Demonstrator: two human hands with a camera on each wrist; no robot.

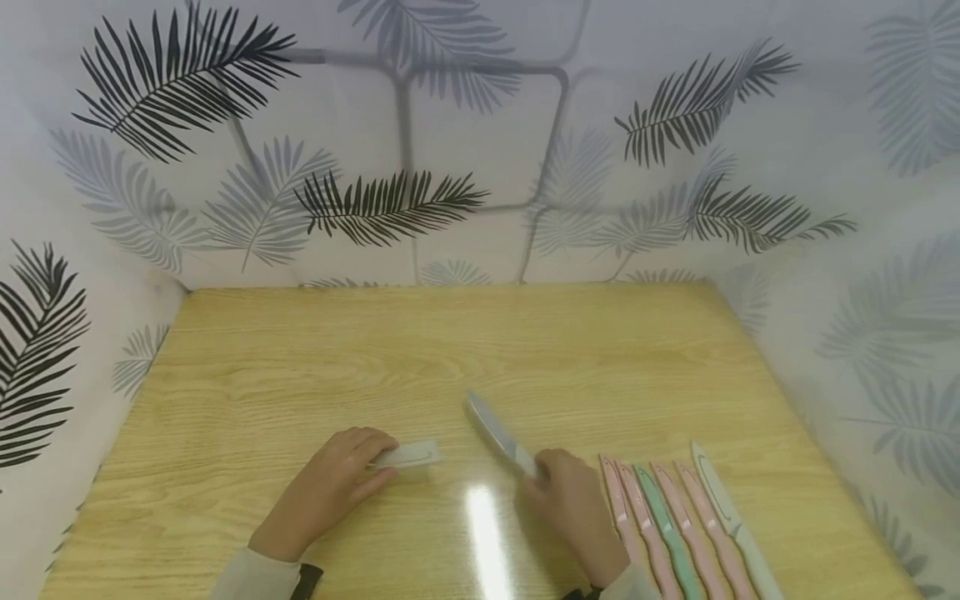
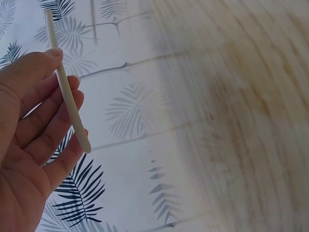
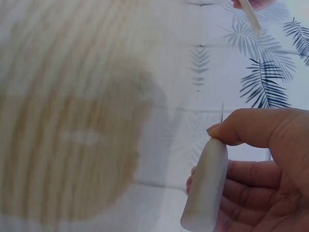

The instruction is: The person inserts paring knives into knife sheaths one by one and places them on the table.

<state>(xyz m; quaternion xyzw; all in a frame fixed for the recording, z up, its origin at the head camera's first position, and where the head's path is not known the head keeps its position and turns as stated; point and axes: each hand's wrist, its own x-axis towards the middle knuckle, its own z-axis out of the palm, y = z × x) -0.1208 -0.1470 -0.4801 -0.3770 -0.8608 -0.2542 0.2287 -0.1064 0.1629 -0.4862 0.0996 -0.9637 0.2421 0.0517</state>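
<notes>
Over the left half of the table, my left hand [image 1: 337, 477] pinches a white knife sheath [image 1: 412, 455] between thumb and fingers. The left wrist view shows this sheath [image 2: 71, 102] edge-on, as a thin pale strip. My right hand [image 1: 568, 504] grips a kitchen knife [image 1: 495, 427] by its pale handle. Its bare grey blade points away and to the left, apart from the sheath. In the right wrist view the thumb presses on top of the handle [image 3: 206, 188], and the blade is seen almost edge-on beyond it.
At the right, several knives lie side by side in sheaths: pink ones [image 1: 701, 508], a green one [image 1: 667, 529] and a larger pale one [image 1: 731, 512]. The wooden table [image 1: 420, 350] meets leaf-patterned white cloth [image 1: 480, 133] at its back and sides.
</notes>
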